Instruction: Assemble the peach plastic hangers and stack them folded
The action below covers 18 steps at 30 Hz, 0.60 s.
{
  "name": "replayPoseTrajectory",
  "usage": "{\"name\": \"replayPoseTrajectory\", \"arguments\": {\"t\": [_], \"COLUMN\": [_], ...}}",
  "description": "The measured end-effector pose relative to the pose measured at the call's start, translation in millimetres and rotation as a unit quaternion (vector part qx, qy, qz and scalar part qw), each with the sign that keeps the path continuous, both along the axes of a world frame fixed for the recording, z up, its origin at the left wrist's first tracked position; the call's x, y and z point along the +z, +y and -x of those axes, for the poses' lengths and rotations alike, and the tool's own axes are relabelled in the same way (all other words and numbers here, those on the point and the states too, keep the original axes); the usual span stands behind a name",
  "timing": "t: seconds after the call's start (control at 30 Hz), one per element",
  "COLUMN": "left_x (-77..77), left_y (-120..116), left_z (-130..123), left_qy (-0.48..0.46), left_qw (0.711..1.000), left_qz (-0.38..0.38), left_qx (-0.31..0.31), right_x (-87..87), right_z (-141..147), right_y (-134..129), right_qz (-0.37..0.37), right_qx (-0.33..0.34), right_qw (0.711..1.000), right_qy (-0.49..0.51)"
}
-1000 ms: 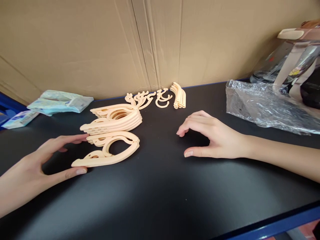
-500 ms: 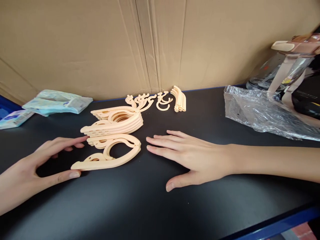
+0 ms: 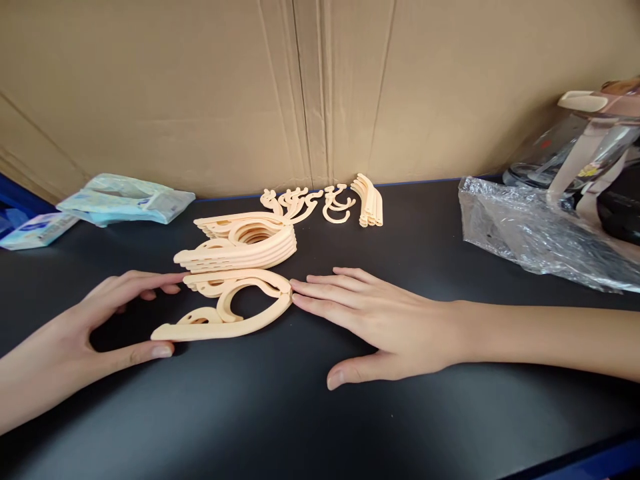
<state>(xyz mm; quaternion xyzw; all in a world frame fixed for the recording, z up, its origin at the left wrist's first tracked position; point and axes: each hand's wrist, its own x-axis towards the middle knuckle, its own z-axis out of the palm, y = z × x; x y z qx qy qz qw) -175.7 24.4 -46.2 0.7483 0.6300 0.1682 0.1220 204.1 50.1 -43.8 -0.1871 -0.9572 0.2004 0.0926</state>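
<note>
A cream folding hanger [image 3: 250,327], its arms folded to the left, lies flat nearest me on the black table. My left hand [image 3: 90,327] spans its left ends, thumb by the front arm tip and index finger by the rear one, fingers spread. From the right, my right hand [image 3: 385,317] lies palm down with fingers outstretched, its fingertips against the hanger's joint. Just behind is a neat stack of matching folded hangers [image 3: 240,252]. Beyond that stack are loose cream hooks [image 3: 337,208] and a bundle of curved cream strips [image 3: 370,203].
A cardboard wall [image 3: 175,93] rises behind the black table [image 3: 240,413]. Pale blue tissue packs [image 3: 125,200] lie at the back left. Crumpled clear plastic [image 3: 520,233] and a transparent bottle with a pink lid [image 3: 600,103] occupy the right side.
My right hand has moved left, so its fingertips now meet the hanger's joint. My left hand keeps its place at the arm ends. The whole view has shifted slightly.
</note>
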Motion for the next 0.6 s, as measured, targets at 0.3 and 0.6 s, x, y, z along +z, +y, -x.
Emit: {"name": "replayPoseTrajectory", "arguments": {"t": [0.3, 0.6], "left_x": [-0.5, -3.4], "left_y": [2.7, 3.4], "left_z": [0.9, 4.1], "left_qy": [0.012, 0.02], "left_qw": [1.0, 1.0], "left_qz": [0.002, -0.012], "left_qx": [0.012, -0.008], "right_x": [-2.7, -5.4], "right_z": [1.6, 2.5], "right_y": [2.4, 2.1], "right_qz": [-0.058, -0.066], "right_qx": [0.015, 0.008], "right_qw": [0.998, 0.997], "right_qy": [0.029, 0.04]}}
